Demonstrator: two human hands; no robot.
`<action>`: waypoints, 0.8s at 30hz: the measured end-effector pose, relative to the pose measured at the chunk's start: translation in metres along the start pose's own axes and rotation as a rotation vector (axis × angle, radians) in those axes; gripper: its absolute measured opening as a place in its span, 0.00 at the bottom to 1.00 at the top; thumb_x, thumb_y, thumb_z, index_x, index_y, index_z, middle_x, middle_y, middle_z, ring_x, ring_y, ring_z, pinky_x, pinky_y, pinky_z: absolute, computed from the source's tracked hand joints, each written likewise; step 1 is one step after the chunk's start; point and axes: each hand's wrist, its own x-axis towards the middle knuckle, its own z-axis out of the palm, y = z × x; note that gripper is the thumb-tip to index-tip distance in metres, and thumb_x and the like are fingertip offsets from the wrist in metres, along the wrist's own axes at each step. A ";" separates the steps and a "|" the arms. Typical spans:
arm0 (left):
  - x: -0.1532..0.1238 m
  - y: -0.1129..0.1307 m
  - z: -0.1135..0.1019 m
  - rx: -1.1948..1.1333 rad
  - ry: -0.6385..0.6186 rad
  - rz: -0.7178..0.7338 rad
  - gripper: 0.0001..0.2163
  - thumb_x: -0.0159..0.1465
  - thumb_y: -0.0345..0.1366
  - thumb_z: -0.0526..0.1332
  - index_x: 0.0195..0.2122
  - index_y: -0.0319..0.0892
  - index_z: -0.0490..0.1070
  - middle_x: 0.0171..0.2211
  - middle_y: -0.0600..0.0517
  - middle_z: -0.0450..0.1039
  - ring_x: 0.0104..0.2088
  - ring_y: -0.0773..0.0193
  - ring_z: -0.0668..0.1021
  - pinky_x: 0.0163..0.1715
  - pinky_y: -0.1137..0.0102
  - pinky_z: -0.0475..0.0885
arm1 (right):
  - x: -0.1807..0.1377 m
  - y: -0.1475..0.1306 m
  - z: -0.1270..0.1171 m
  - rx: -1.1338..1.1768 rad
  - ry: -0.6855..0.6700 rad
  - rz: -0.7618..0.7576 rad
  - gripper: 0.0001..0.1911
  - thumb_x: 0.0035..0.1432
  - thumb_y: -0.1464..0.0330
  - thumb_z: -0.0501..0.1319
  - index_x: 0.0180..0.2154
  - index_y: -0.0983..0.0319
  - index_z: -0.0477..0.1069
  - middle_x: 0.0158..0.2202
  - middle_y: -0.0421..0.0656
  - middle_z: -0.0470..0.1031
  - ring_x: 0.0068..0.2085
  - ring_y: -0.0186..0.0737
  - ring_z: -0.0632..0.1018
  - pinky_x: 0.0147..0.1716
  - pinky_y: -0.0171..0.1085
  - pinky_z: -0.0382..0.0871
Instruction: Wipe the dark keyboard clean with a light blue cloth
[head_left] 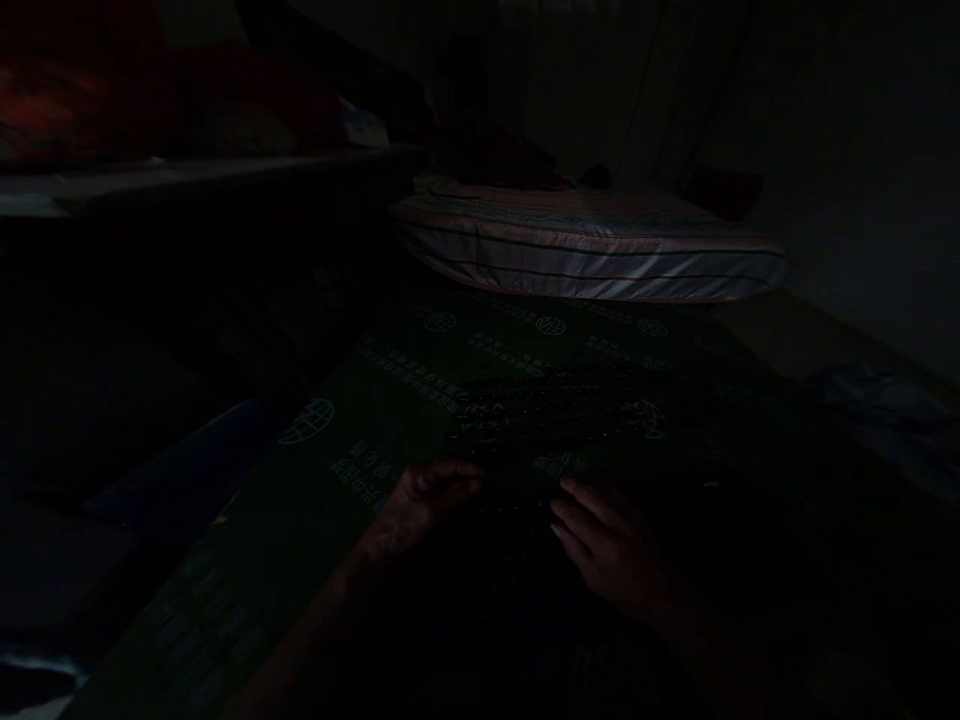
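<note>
The scene is very dark. My left hand [427, 500] is closed, thumb and fingers pressed together, at the left edge of a black dotted piece [510, 510]. Across from it, my right hand [604, 540] has its fingers curled inward at the piece's right side. What lies within either grip is too dark to make out. Just beyond my hands, several long black strips with small pale dots [555, 405] lie side by side on a green board [360, 420] printed with pale lettering and globe marks.
At the far end of the board rests a striped mattress [600, 255]. A shelf or ledge [225, 175] runs along the left, with an orange-red bundle [67, 100] on it. Crumpled, dim material [877, 400] lies at the right, near a pale wall [870, 220].
</note>
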 end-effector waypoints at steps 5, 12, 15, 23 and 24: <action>0.002 -0.002 0.000 -0.002 0.000 0.014 0.15 0.54 0.47 0.64 0.37 0.44 0.78 0.34 0.52 0.80 0.35 0.63 0.78 0.35 0.73 0.73 | -0.002 0.001 0.003 0.001 -0.016 0.022 0.09 0.60 0.70 0.58 0.41 0.62 0.75 0.45 0.49 0.78 0.44 0.47 0.78 0.43 0.46 0.76; -0.001 0.000 0.000 -0.001 0.027 -0.017 0.15 0.54 0.47 0.64 0.37 0.44 0.78 0.34 0.51 0.80 0.35 0.60 0.79 0.34 0.72 0.73 | -0.003 0.000 0.006 -0.002 -0.032 0.047 0.10 0.61 0.70 0.57 0.42 0.61 0.75 0.46 0.50 0.78 0.45 0.46 0.79 0.44 0.45 0.76; -0.001 0.002 0.000 0.018 0.043 -0.026 0.15 0.54 0.47 0.64 0.37 0.44 0.78 0.33 0.50 0.80 0.34 0.60 0.79 0.33 0.72 0.73 | -0.003 0.000 0.006 0.004 -0.014 0.067 0.10 0.62 0.70 0.56 0.42 0.61 0.75 0.46 0.49 0.78 0.45 0.46 0.79 0.44 0.45 0.76; -0.001 0.001 0.000 0.027 0.033 -0.022 0.15 0.54 0.47 0.63 0.37 0.43 0.78 0.33 0.51 0.80 0.33 0.61 0.78 0.32 0.72 0.72 | 0.000 0.000 0.007 0.030 0.073 0.083 0.12 0.64 0.70 0.53 0.40 0.62 0.76 0.43 0.49 0.79 0.42 0.44 0.80 0.42 0.43 0.78; -0.001 0.001 0.000 0.035 0.032 -0.016 0.15 0.54 0.47 0.63 0.37 0.43 0.78 0.34 0.51 0.80 0.34 0.61 0.78 0.33 0.72 0.72 | 0.000 0.001 0.007 0.035 0.076 0.089 0.12 0.63 0.70 0.53 0.40 0.62 0.76 0.43 0.49 0.79 0.42 0.44 0.80 0.42 0.43 0.78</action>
